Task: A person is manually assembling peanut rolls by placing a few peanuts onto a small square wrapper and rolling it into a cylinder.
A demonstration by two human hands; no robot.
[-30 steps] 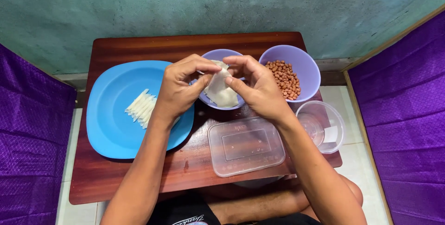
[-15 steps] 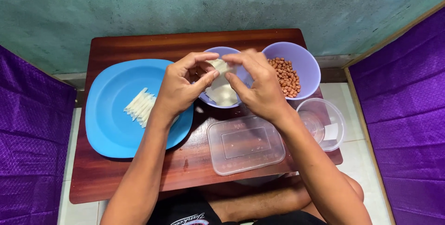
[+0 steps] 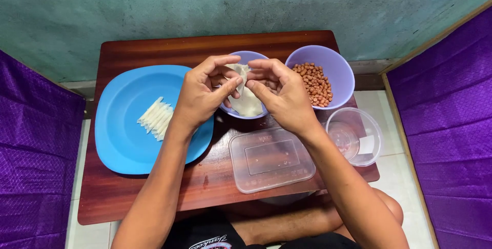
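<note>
While both hands meet above the small bowl, the scene reads as follows.

Left hand [image 3: 202, 92]: grip pinched together on the near-left edge of the wrapper [image 3: 245, 97], thumb and fingertips clamped on it.
Right hand [image 3: 284, 95]: grip closed on the wrapper's upper right edge, fingers curled over it.
Wrapper: a thin, pale, limp sheet of dough, partly folded, hanging between the two grips just over the small bowl [image 3: 256, 56].
Done so far: a row of finished white rolls [image 3: 156, 118] lies on the blue plate [image 3: 128, 146], left of the left grip.
Left to do: judging by its loose fold, this piece is not yet rolled shut.
Peanuts [image 3: 312, 82]: in the purple bowl [image 3: 341, 64], just right of the right grip.
Near side: clear lid [image 3: 271, 159] and clear tub [image 3: 356, 136] on the worktop [image 3: 154, 49].
</note>
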